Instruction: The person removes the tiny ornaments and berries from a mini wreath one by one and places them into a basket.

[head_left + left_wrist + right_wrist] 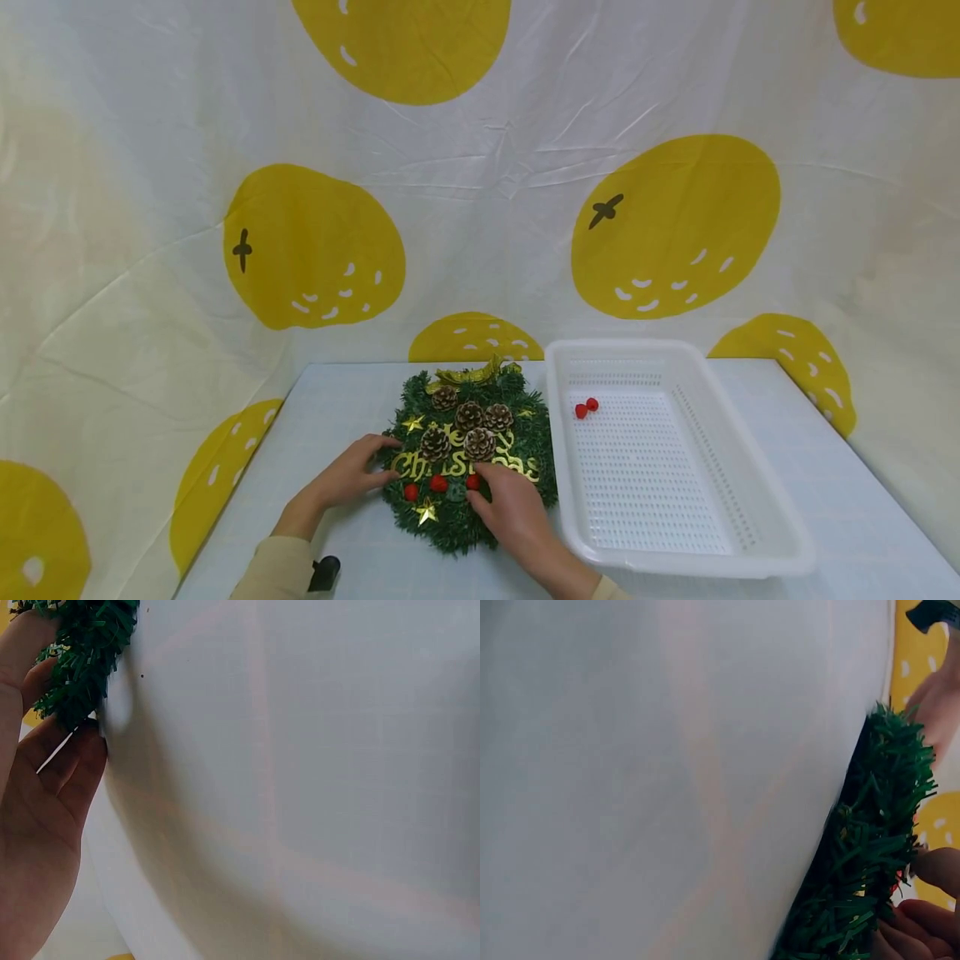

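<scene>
A green Christmas wreath (465, 529) lies on the table, bearing gold "Merry Christmas" lettering, several pine cones (479, 444), gold stars (426, 512) and red berries (438, 482). My left hand (348, 475) grips its left edge; in the left wrist view, fingers (82, 761) reach the edge of the green tinsel (82, 667). At the lower right of the lettering, my right hand (517, 508) pinches a red berry (473, 482) against the wreath between thumb and fingers. The right wrist view shows these fingers (922, 926) partly hidden behind the tinsel (870, 825).
A white plastic basket (750, 467) stands right of the wreath, close to its edge. Two red berries (587, 408) lie inside, toward its far left. A gold ribbon bow (472, 375) tops the wreath. A curtain printed with yellow fruit (675, 225) hangs behind the table (360, 558).
</scene>
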Motion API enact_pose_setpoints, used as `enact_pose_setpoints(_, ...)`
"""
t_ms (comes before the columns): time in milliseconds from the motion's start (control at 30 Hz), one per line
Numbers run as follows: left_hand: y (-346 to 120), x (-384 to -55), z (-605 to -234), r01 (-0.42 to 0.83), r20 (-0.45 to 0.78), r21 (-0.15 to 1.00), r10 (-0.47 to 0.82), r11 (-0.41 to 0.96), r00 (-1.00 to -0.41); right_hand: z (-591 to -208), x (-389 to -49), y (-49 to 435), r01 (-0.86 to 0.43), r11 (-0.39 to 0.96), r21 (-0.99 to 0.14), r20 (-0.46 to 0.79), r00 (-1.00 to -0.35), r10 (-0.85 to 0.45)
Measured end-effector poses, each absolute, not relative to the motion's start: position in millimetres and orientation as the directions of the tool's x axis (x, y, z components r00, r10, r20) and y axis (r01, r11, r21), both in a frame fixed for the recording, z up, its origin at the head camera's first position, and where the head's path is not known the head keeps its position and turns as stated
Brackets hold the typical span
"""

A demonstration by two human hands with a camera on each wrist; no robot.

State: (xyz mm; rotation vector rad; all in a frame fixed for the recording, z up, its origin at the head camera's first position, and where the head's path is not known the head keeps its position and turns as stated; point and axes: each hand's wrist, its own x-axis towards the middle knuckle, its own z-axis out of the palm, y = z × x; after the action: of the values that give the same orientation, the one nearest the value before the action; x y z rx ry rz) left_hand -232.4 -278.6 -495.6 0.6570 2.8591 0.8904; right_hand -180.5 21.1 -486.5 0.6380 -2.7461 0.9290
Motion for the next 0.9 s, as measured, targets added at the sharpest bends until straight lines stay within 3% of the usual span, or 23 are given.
enact_pose_setpoints(900, -279.6, -234.1, -496.9, 0.396, 0.064, 0.544, 0.434, 0.74, -0.899, -489.2, -186.2, 16.1, -0.539, 0.755, -0.373, 0.406, -0.827, -0.39)
